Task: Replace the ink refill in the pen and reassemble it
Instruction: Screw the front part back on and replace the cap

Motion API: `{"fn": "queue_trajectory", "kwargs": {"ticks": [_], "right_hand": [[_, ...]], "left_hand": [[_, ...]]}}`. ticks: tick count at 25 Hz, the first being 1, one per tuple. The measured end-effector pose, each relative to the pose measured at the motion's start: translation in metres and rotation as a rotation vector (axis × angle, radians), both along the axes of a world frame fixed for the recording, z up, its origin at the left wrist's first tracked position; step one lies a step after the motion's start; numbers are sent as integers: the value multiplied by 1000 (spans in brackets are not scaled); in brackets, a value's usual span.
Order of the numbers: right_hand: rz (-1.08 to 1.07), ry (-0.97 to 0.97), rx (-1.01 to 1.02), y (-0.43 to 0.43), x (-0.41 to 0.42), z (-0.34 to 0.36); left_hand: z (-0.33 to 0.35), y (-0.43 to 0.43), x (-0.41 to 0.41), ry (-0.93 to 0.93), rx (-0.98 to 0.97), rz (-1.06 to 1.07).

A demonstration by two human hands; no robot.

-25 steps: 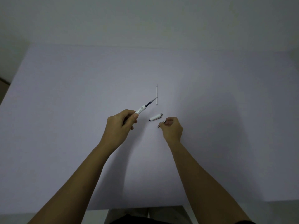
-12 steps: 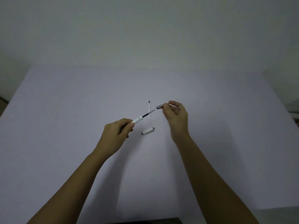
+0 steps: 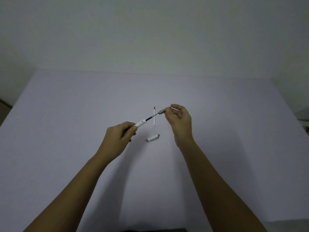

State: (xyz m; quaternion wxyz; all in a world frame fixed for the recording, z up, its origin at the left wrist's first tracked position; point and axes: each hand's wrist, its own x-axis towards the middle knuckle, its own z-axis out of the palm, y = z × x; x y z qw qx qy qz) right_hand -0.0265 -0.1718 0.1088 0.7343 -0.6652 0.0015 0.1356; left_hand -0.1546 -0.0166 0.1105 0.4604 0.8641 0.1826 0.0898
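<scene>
My left hand grips the white pen barrel, which points up and to the right. A dark ink refill sticks out of its open end. My right hand pinches the grey metal tip section between thumb and fingers, its open end right at the refill's point. Both parts are held above the table. The white pen cap lies on the table below them. A second white refill with a dark tip lies flat behind, pointing away from me.
The pale lilac table reaches back to a plain wall. Its left edge shows at the far left and its near edge runs along the bottom right. A pale object sits past the right edge.
My right hand lifted the tip section off the table and brought it left to the refill's point. My left hand kept the barrel raised. The view tilted upward.
</scene>
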Motion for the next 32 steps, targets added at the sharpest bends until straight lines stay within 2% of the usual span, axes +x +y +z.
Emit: {"fn": "queue_trajectory", "kwargs": {"ticks": [11, 17, 24, 27, 29, 32], "right_hand": [[122, -44, 5, -4, 2, 2], [358, -106, -79, -16, -2, 8], [443, -368, -110, -30, 1, 16], [462, -466, -176, -33, 2, 22], [466, -521, -231, -33, 1, 25], [453, -576, -289, -31, -2, 27]], "left_hand": [[6, 0, 14, -11, 17, -36], [14, 2, 18, 3, 56, -118], [28, 5, 17, 75, -69, -210], [33, 4, 16, 1, -94, -210], [35, 4, 14, -60, -65, -205], [36, 5, 12, -133, 82, -217]]}}
